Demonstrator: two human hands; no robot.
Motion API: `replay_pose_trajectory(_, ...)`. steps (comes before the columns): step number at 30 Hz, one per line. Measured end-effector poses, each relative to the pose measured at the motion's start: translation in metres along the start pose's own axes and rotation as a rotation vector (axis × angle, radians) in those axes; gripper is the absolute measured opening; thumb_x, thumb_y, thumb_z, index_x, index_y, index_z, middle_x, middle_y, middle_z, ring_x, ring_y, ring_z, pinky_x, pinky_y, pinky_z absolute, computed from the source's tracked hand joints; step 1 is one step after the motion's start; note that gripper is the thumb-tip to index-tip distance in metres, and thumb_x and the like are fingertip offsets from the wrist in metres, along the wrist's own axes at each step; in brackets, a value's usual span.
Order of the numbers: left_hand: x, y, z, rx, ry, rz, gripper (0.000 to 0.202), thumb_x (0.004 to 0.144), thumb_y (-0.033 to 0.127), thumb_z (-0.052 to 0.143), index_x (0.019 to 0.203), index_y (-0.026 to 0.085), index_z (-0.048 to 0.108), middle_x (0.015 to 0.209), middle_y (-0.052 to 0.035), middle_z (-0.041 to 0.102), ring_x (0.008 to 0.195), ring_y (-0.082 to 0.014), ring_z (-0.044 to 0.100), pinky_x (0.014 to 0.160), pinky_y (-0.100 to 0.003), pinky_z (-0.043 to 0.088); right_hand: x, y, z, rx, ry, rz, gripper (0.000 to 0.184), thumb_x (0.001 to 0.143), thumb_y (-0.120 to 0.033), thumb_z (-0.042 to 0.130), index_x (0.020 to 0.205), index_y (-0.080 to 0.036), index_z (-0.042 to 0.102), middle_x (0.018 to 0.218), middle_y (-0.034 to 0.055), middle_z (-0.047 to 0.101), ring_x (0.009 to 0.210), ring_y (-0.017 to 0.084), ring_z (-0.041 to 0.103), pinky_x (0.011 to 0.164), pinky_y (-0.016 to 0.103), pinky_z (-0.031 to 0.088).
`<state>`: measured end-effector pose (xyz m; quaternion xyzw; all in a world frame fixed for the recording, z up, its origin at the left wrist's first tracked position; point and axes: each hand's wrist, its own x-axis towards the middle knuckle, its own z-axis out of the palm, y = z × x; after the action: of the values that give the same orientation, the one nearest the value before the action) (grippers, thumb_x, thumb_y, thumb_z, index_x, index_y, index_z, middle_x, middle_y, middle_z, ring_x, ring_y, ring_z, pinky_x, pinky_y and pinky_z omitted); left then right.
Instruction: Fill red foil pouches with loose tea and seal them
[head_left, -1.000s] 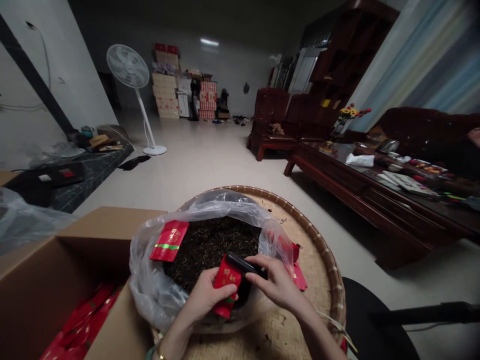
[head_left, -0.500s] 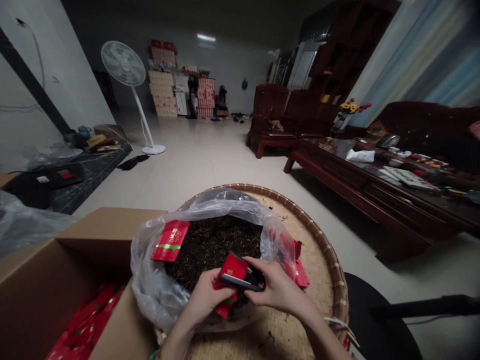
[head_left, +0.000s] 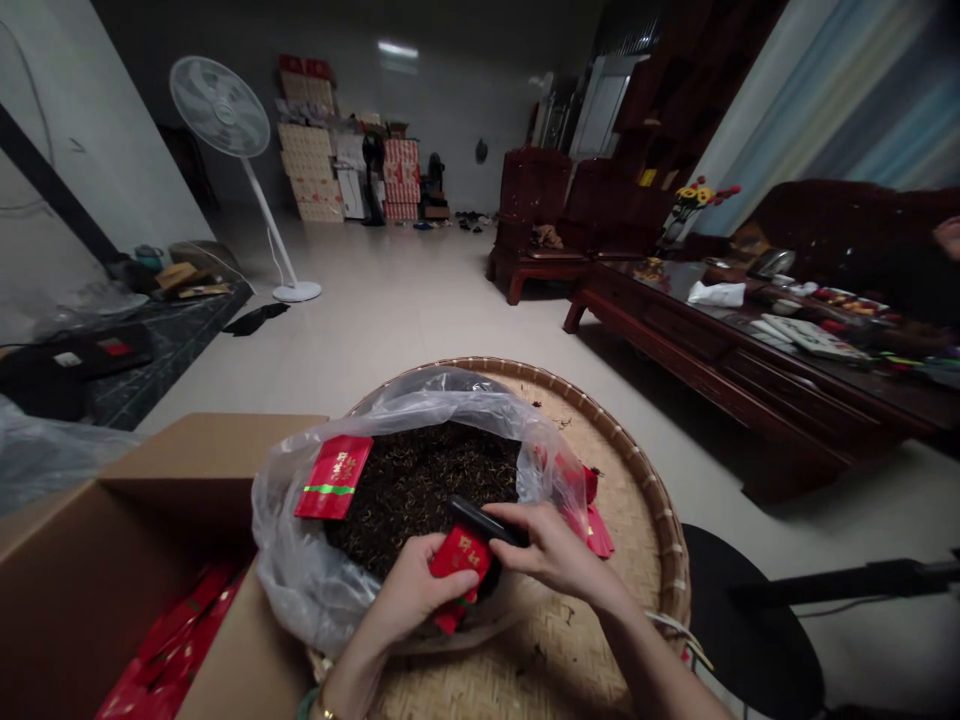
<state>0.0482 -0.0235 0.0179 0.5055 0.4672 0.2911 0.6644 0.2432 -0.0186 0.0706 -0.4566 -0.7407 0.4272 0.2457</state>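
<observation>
My left hand [head_left: 420, 585] is closed round the lower part of a red tea packet [head_left: 461, 555] with gold characters, its thumb across the front. In my right hand [head_left: 551, 545] is a black hand-held bag sealer [head_left: 480, 518], lying across the packet's top edge. Whether its jaws pinch the packet I cannot tell. Both hands are over a clear plastic bag [head_left: 292, 595] of dark loose tea leaves [head_left: 420, 480]. Another red packet [head_left: 336, 478] with a green strip rests on the bag's left side. Several red packets [head_left: 596, 525] lie to the right, partly behind the plastic.
The bag stands on a round woven bamboo tray [head_left: 585, 660] with a raised rim. At the left, an open cardboard box [head_left: 225, 440] holds several red packets [head_left: 172, 640]. A black stand base [head_left: 742, 610] is at the right. Beyond are a white fan [head_left: 296, 291] and a low wooden table [head_left: 675, 340].
The bag sealer has turned and moved up and left to the packet's top edge, uncovering the gold characters. My left hand keeps hold of the packet. The camera view has shifted slightly.
</observation>
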Motion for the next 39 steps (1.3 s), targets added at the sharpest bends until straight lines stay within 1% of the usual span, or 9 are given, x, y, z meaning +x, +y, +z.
replay_pose_trajectory(7, 0.001, -0.001, -0.003, -0.029, -0.008, -0.024, 0.035, 0.059, 0.036, 0.077, 0.079, 0.010, 0.065, 0.060, -0.0048, 0.068, 0.052, -0.0137, 0.059, 0.050, -0.021, 0.042, 0.002, 0.012, -0.001, 0.056, 0.055, 0.039, 0.041, 0.071, -0.021, 0.062, 0.112, -0.019, 0.066, 0.096, 0.0011, 0.071, 0.085, 0.021, 0.061, 0.073, 0.027, 0.047)
replay_pose_trajectory(12, 0.000, 0.001, -0.002, -0.017, 0.015, -0.017, 0.036, 0.058, 0.038, 0.078, 0.075, 0.010, 0.065, 0.060, -0.0049, 0.068, 0.052, -0.0142, 0.059, 0.049, -0.022, 0.042, 0.003, 0.007, 0.001, 0.052, 0.037, 0.029, 0.027, 0.075, -0.020, 0.057, 0.098, -0.020, 0.071, 0.083, -0.0015, 0.070, 0.071, 0.016, 0.060, 0.061, 0.022, 0.045)
replay_pose_trajectory(17, 0.000, 0.002, -0.004, -0.038, -0.007, -0.030, 0.041, 0.057, 0.042, 0.079, 0.079, 0.010, 0.064, 0.059, -0.0039, 0.067, 0.051, -0.0143, 0.060, 0.049, -0.022, 0.042, 0.000, 0.019, -0.003, 0.198, 0.200, 0.131, 0.041, 0.075, -0.028, 0.058, 0.114, -0.016, 0.062, 0.088, 0.0028, 0.070, 0.067, 0.016, 0.060, 0.056, 0.024, 0.047)
replay_pose_trajectory(24, 0.000, -0.006, -0.003, -0.166, 0.097, 0.007, 0.050, 0.053, 0.046, 0.081, 0.084, 0.014, 0.060, 0.072, -0.0047, 0.070, 0.062, -0.0189, 0.066, 0.058, -0.025, 0.049, -0.007, 0.062, -0.007, -0.298, 0.416, 0.176, 0.042, 0.069, -0.024, 0.063, 0.111, -0.018, 0.064, 0.096, 0.0087, 0.071, 0.088, 0.026, 0.062, 0.078, 0.038, 0.048)
replay_pose_trajectory(28, 0.000, -0.011, 0.007, -0.195, 0.136, 0.035, 0.050, 0.054, 0.045, 0.080, 0.088, 0.015, 0.059, 0.077, -0.0043, 0.070, 0.068, -0.0203, 0.067, 0.065, -0.027, 0.050, -0.002, 0.046, 0.010, -0.147, 0.520, 0.083, 0.033, 0.081, -0.032, 0.057, 0.110, -0.020, 0.063, 0.108, 0.0104, 0.067, 0.099, 0.024, 0.060, 0.084, 0.037, 0.047)
replay_pose_trajectory(30, 0.000, -0.011, 0.010, -0.164, 0.151, 0.073, 0.048, 0.055, 0.044, 0.080, 0.087, 0.015, 0.060, 0.077, -0.0036, 0.069, 0.070, -0.0197, 0.065, 0.066, -0.027, 0.050, 0.003, 0.030, 0.022, 0.036, 0.452, 0.066, 0.026, 0.084, -0.035, 0.055, 0.103, -0.021, 0.066, 0.095, 0.0067, 0.070, 0.083, 0.020, 0.064, 0.072, 0.030, 0.050)
replay_pose_trajectory(32, -0.002, -0.008, 0.010, -0.134, 0.153, 0.105, 0.049, 0.054, 0.043, 0.080, 0.089, 0.015, 0.061, 0.077, -0.0030, 0.069, 0.070, -0.0190, 0.064, 0.065, -0.025, 0.049, 0.007, 0.016, 0.034, 0.096, 0.428, 0.044, 0.020, 0.082, -0.034, 0.057, 0.078, -0.019, 0.069, 0.074, 0.0037, 0.069, 0.069, 0.017, 0.062, 0.064, 0.027, 0.047)
replay_pose_trajectory(35, -0.004, 0.003, 0.005, -0.128, 0.169, 0.131, 0.049, 0.057, 0.045, 0.078, 0.094, 0.016, 0.065, 0.082, -0.0046, 0.070, 0.075, -0.0199, 0.063, 0.066, -0.025, 0.048, 0.009, 0.004, 0.044, 0.136, 0.392, 0.015, 0.023, 0.081, -0.032, 0.059, 0.065, -0.018, 0.067, 0.065, 0.0022, 0.065, 0.063, 0.015, 0.058, 0.059, 0.025, 0.043)
replay_pose_trajectory(39, -0.004, 0.011, 0.002, -0.066, 0.276, 0.164, 0.032, 0.065, 0.046, 0.073, 0.068, 0.014, 0.069, 0.067, -0.0036, 0.068, 0.065, -0.0163, 0.059, 0.060, -0.022, 0.045, 0.006, 0.003, 0.045, 0.181, 0.319, 0.029, 0.024, 0.082, -0.034, 0.058, 0.068, -0.018, 0.068, 0.069, 0.0023, 0.065, 0.066, 0.014, 0.058, 0.060, 0.024, 0.042)
